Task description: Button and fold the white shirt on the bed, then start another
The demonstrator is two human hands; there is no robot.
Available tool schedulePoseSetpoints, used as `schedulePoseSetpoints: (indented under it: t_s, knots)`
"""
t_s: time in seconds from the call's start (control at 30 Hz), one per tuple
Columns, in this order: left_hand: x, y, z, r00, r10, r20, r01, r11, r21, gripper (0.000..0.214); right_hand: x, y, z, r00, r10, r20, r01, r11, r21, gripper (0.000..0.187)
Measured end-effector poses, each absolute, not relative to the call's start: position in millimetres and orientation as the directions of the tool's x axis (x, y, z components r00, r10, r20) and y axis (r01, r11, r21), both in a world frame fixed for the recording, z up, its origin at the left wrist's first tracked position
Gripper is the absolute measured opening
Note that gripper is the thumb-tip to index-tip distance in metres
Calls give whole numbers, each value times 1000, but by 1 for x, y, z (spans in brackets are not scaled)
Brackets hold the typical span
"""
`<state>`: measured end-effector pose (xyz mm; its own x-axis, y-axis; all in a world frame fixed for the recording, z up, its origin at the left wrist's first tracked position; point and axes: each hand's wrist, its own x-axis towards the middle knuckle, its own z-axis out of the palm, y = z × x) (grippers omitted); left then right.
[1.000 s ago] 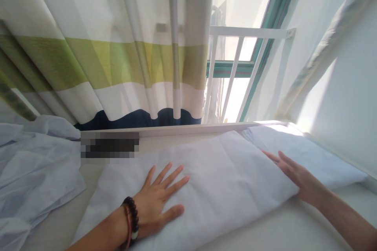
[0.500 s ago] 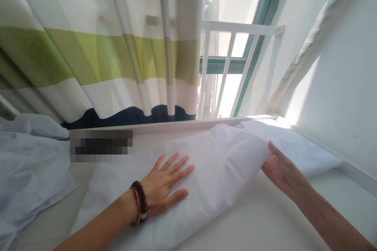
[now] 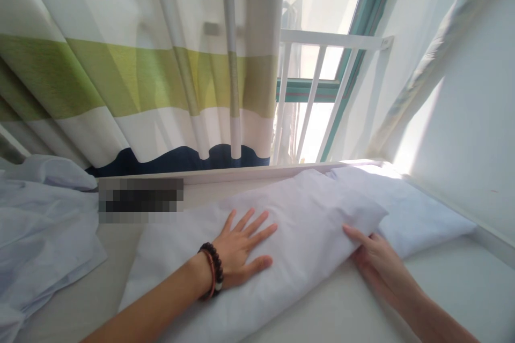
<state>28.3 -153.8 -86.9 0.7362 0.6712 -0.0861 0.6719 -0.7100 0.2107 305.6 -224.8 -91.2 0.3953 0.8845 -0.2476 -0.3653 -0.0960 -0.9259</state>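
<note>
A long piece of folded white cloth (image 3: 298, 214) lies slantwise across the bed, its surface slightly puffy and creased. Flat on top of it rests my left hand (image 3: 243, 249), fingers spread, with dark beads and a reddish band at the wrist. My right hand (image 3: 374, 257) grips the cloth's lower right edge, the thumb above and the other fingers partly hidden underneath. Just past that hand, a second flat white cloth (image 3: 418, 214) lies against the wall side, partly covered by the first one's corner.
Crumpled white fabric (image 3: 44, 230) is heaped at the left. A blurred-out dark patch (image 3: 140, 201) sits near the bed's back edge. Behind stand a striped curtain (image 3: 169, 75), a white railing (image 3: 333, 38) and a window. A wall (image 3: 478, 134) bounds the right side.
My right hand has moved from the cloth's far right corner down and left along its edge. That corner now lies lower, over the second cloth. My left hand has shifted slightly right.
</note>
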Motion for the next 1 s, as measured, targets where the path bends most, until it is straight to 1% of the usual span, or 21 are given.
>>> schedulePoseSetpoints:
  t_s: [0.1, 0.17, 0.3, 0.4, 0.5, 0.57, 0.7, 0.77, 0.8, 0.87, 0.9, 0.93, 0.97, 1.0]
  knots:
    - [44, -143, -86, 774, 624, -106, 629, -737, 249, 64, 318, -217, -87, 467, 870, -157, -351, 19, -936, 46]
    - [50, -138, -85, 785, 613, -91, 615, -750, 244, 63, 321, -215, -88, 460, 879, -125, -356, 54, -933, 45]
    - [32, -137, -80, 762, 645, -57, 644, -746, 168, 61, 318, -218, -98, 429, 882, -194, -374, -22, -927, 56]
    - [-4, -138, -78, 718, 694, -61, 696, -713, 89, 60, 313, -218, -103, 459, 854, -246, -377, -63, -924, 63]
    - [-36, -142, -83, 652, 758, -21, 759, -651, 31, 60, 310, -215, -104, 476, 836, -274, -405, -68, -912, 58]
    - [-47, -148, -90, 619, 785, 31, 785, -620, 20, 60, 309, -213, -104, 484, 830, -278, -403, -71, -913, 52]
    - [-47, -154, -99, 588, 806, 68, 803, -591, 70, 60, 309, -210, -100, 516, 797, -314, -367, -125, -922, 49]
    - [-47, -150, -98, 602, 797, 52, 787, -603, 135, 60, 308, -207, -90, 527, 799, -289, -311, -135, -941, 50]
    - [-48, -147, -95, 620, 783, 47, 763, -616, 194, 58, 306, -205, -83, 527, 812, -249, -252, -131, -959, 50]
    - [-55, -137, -85, 632, 772, 74, 696, -606, 385, 54, 293, -203, -64, 478, 867, -140, -54, -130, -990, 48]
    - [-60, -132, -79, 604, 791, 95, 652, -559, 512, 52, 282, -202, -55, 424, 902, -77, 88, -125, -988, 46]
    - [-67, -128, -72, 552, 828, 96, 597, -473, 648, 52, 267, -203, -48, 339, 941, -16, 249, -106, -963, 45]
    - [-74, -124, -66, 482, 874, 64, 526, -346, 777, 54, 250, -205, -44, 220, 975, 45, 429, -55, -902, 43]
    - [-80, -120, -60, 416, 909, -4, 435, -196, 879, 59, 229, -208, -44, 54, 989, 140, 577, 83, -812, 40]
